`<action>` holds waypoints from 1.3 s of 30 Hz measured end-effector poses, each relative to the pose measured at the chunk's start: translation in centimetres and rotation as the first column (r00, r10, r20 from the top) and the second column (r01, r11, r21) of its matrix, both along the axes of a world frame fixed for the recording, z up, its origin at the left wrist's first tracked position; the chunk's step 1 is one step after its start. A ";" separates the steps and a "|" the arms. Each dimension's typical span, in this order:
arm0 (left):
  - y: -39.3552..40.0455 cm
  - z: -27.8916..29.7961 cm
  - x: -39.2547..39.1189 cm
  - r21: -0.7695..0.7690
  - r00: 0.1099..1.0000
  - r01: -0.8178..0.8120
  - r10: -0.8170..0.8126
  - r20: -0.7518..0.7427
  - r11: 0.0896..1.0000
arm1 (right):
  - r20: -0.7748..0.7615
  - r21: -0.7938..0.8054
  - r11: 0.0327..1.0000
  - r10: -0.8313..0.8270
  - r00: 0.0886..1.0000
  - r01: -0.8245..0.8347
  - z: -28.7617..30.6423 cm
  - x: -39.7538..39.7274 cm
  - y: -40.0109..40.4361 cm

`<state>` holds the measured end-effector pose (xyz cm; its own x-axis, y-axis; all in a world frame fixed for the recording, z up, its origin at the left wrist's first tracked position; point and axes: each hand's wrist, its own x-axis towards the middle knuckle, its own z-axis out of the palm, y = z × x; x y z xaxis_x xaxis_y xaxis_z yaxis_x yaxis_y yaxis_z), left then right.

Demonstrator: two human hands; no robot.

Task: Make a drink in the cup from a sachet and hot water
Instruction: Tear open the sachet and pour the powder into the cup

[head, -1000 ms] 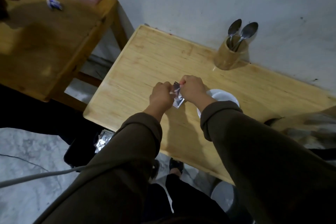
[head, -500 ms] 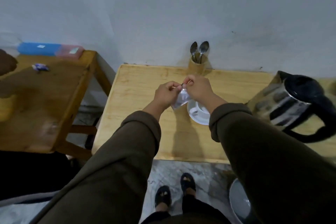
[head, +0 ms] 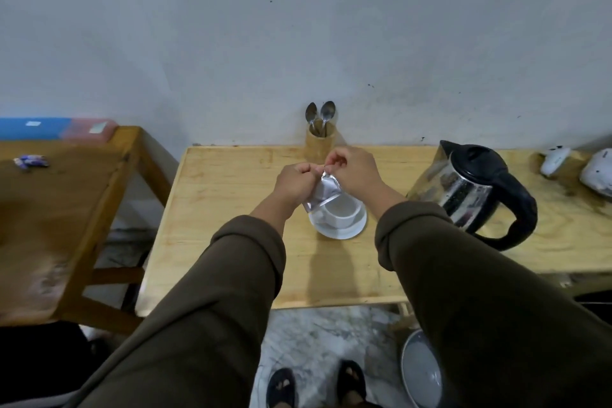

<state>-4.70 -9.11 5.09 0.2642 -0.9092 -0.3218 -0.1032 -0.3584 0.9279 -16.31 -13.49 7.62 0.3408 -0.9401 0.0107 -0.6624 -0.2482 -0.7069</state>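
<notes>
Both hands pinch the top edge of a silver sachet (head: 323, 190), the left hand (head: 295, 180) and right hand (head: 352, 169) closed tight on it in a shared grip. The sachet hangs just above the white cup (head: 341, 210) on its saucer (head: 337, 230). Right of the grip stands a kettle (head: 477, 190) on the table (head: 231, 195); just behind, a spoon holder (head: 319, 144).

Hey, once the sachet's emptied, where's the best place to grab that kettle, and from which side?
Probably by the black handle of the kettle, coming in from the right with the right hand. The handle loops off the side facing away from the cup, with the spout toward it, and the shiny body may be hot.
</notes>
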 end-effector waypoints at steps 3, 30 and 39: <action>-0.2 0.5 -1.0 0.024 0.996 0.001 0.002 -0.092 1.000 | -0.019 -0.081 0.996 0.019 1.000 -0.021 0.1 -0.6 -0.3; -3.5 -1.0 -4.8 0.270 0.888 -0.312 0.380 -0.258 0.911 | -0.030 0.111 0.965 0.241 0.970 -0.236 -0.3 -6.1 -1.6; -4.7 -2.1 -4.6 0.320 0.889 -0.324 0.402 -0.218 0.890 | -0.015 0.097 0.968 0.233 0.972 -0.231 -0.5 -7.2 -2.1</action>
